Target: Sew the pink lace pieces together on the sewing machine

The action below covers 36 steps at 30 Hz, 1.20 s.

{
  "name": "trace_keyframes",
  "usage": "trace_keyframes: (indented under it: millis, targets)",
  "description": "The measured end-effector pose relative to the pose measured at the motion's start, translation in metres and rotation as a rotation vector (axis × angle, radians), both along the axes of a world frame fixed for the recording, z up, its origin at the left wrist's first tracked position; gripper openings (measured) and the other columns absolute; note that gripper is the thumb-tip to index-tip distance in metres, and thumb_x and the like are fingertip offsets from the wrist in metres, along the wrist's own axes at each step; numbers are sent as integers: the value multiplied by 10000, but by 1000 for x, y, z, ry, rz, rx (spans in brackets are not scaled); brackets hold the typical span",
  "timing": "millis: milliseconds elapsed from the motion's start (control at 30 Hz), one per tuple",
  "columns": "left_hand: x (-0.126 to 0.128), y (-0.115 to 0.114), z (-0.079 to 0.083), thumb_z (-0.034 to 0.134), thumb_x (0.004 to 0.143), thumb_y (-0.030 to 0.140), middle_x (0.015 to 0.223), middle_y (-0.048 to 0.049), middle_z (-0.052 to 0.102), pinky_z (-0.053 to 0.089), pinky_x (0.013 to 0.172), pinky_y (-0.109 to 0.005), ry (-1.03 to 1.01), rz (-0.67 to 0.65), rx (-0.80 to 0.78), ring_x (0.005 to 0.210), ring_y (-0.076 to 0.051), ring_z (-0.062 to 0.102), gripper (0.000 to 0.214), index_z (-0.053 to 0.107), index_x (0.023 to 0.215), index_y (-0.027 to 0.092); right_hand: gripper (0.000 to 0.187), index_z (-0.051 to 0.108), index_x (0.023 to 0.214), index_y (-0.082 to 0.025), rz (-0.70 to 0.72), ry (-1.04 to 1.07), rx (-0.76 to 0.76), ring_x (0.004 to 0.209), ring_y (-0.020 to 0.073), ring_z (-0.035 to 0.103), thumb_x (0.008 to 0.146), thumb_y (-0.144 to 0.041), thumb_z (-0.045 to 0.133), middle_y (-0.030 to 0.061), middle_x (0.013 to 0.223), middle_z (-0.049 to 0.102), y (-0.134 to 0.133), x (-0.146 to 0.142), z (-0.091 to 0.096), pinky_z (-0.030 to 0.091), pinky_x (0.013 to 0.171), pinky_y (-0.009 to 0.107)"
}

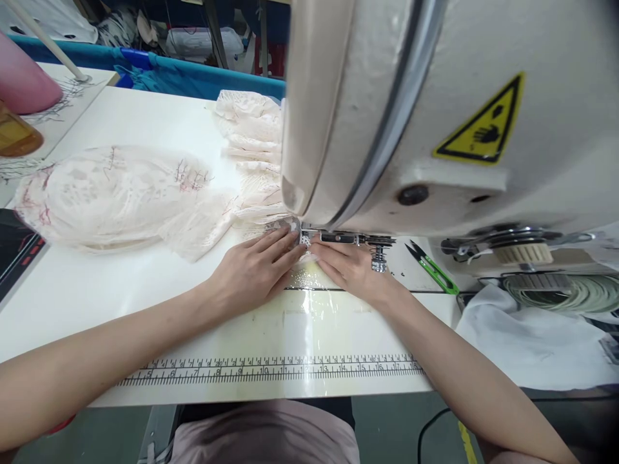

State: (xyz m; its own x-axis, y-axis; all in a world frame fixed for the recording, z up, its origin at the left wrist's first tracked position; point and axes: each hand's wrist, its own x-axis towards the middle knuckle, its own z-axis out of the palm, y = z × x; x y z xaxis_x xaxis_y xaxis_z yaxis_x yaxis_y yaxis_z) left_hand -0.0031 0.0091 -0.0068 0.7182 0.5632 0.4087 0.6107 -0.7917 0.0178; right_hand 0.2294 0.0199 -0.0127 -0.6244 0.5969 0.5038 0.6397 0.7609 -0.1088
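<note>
A pale cream lace fabric [130, 193] spreads over the left of the table, its gathered end running under the head of a sewing machine [362, 116]. My left hand [256, 264] lies flat on the lace just left of the needle area, fingers stretched forward. On the other side, my right hand [351, 264] rests with its fingers extended at the fabric edge, partly behind the thread tension parts [380, 251]. Between the fingertips a small strip of lace shows. The needle and presser foot are mostly hidden by the machine head and fingers.
Green thread snips [435, 270] lie right of my right hand. White cloth [536, 341] sits at the right edge. A printed ruler [271, 368] runs along the table's front. A pink thread cone [26, 77] stands far left, and a blue cloth trough [193, 80] borders the back.
</note>
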Motion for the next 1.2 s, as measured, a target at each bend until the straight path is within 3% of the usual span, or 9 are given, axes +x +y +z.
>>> trace_keyframes:
  millis: [233,367,533,767,967,1100,1200]
  targets:
    - [0,1,1,462,980,208,1311,-130,615,550,1001,-435,-16,6,-17,1240,-292,575,337,623,1258,107,200,676,1068,-214,3,29,-23,954,163,682,947,-181,521,40,1056,722,2,1,-3,569,868,307]
    - [-1,0,2,435,972,113,1271,-87,648,519,1052,-367,-12,-102,40,1195,-212,615,283,668,1133,115,226,671,1110,-214,38,26,-55,1005,161,673,942,-163,529,54,1117,712,1,2,-4,584,874,302]
    - [-4,0,5,439,955,106,1192,-110,692,563,989,-371,-16,-104,62,1110,-224,667,253,676,1042,83,298,629,1206,-248,54,-41,-52,1052,145,649,934,-161,544,32,1148,699,-2,0,-4,575,898,322]
    - [-7,2,8,412,936,78,1184,-127,692,577,968,-378,-6,-49,46,1133,-246,651,280,671,1042,75,262,647,1105,-263,14,-91,-19,974,130,659,911,-111,558,-7,1073,719,-10,-12,3,513,779,249]
    - [-6,0,9,392,925,115,1195,-133,691,554,1004,-386,-80,-37,-36,1153,-242,642,283,642,1056,98,193,613,1125,-222,-68,-80,-36,857,116,662,959,-222,515,1,1062,721,-12,-18,4,492,731,253]
    - [-5,-1,9,430,917,165,1199,-142,689,545,1017,-396,-121,-42,-30,1173,-253,631,273,628,1093,101,145,649,1040,-242,-4,-73,-26,904,119,651,938,-209,551,-14,1126,703,-12,-20,3,488,734,262]
    - [-5,1,6,438,918,172,1254,-146,659,536,1028,-393,-95,-68,22,1206,-251,609,345,599,1209,79,127,656,948,-227,10,-53,-11,933,118,651,914,-148,563,-31,1016,728,-15,-21,5,488,733,255]
